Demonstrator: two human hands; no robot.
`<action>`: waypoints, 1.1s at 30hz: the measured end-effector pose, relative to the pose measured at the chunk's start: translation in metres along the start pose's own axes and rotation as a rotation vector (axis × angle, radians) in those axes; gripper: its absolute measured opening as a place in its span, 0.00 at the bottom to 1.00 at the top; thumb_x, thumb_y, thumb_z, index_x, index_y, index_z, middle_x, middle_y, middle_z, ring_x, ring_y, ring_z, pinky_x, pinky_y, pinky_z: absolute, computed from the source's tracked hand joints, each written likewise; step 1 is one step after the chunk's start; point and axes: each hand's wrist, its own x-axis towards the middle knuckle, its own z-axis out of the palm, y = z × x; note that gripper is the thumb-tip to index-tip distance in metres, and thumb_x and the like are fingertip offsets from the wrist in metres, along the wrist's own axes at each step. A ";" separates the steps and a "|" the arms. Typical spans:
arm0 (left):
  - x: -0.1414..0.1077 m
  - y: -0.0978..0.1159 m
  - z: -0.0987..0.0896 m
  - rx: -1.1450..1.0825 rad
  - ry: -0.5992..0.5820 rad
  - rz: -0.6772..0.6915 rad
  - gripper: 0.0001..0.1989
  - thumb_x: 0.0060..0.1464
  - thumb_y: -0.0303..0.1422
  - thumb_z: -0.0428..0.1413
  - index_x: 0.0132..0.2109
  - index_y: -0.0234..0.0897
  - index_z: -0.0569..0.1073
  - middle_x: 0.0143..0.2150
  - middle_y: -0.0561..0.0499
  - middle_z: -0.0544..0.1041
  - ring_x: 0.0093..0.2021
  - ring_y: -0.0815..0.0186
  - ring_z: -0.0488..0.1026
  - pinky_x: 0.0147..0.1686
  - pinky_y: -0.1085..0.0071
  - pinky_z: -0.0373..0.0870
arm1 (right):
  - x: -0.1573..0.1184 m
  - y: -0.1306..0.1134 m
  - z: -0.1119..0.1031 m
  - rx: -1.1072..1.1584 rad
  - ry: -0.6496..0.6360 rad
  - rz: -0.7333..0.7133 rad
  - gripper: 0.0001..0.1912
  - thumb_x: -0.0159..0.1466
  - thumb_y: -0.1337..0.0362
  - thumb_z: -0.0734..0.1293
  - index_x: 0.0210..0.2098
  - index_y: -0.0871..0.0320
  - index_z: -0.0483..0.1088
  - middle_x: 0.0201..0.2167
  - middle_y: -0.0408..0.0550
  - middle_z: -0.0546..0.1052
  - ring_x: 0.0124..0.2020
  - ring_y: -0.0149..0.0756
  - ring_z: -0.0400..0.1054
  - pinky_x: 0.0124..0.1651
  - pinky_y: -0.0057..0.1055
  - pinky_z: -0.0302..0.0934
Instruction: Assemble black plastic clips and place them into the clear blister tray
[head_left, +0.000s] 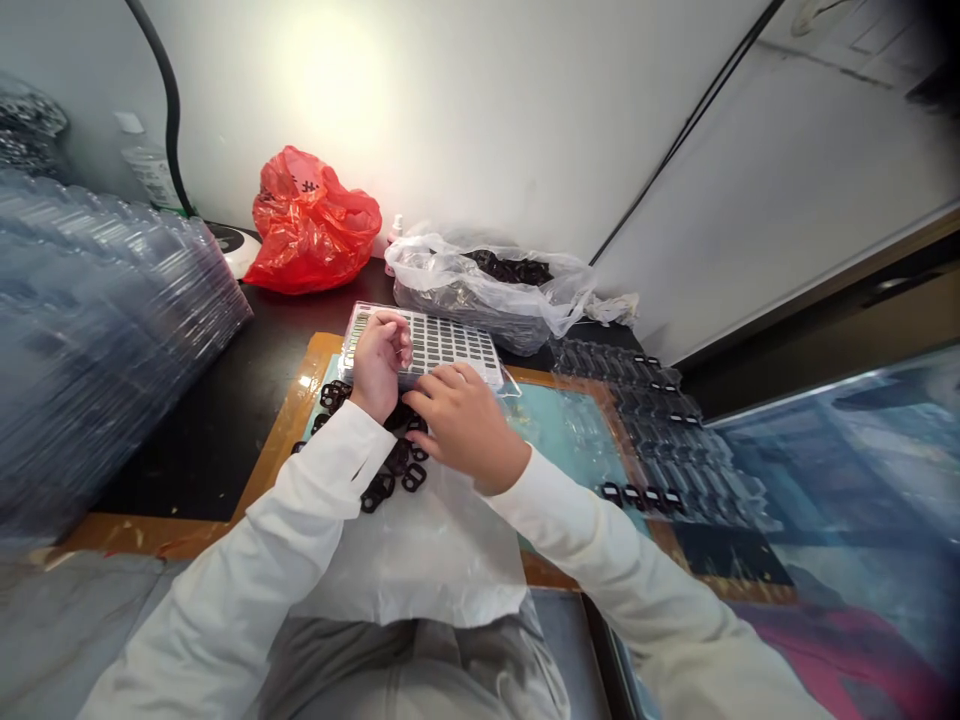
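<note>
A clear blister tray (450, 345) holds rows of small dark-grey parts in its cells and lies on the mat in front of me. My left hand (380, 362) is curled over the tray's left side, and my right hand (465, 425) has its fingers on the near edge. Both white sleeves reach in from below. Loose black plastic frames (394, 460) lie in a heap on a white plastic sheet (420, 550), just under my hands. My wrists and the tray hide part of the heap.
A tall stack of empty clear trays (97, 330) leans at the left. A red plastic bag (311, 225) and a clear bag of black parts (480, 285) stand at the back. Trays with black frames (652, 430) lie at the right, on an orange-edged mat (315, 400).
</note>
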 end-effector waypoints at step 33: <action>-0.012 -0.009 0.012 0.172 -0.070 -0.175 0.23 0.43 0.50 0.66 0.37 0.36 0.75 0.30 0.50 0.77 0.24 0.68 0.74 0.19 0.77 0.69 | 0.019 0.053 -0.002 1.017 0.660 0.416 0.08 0.59 0.66 0.70 0.40 0.52 0.76 0.35 0.43 0.81 0.33 0.37 0.77 0.37 0.32 0.73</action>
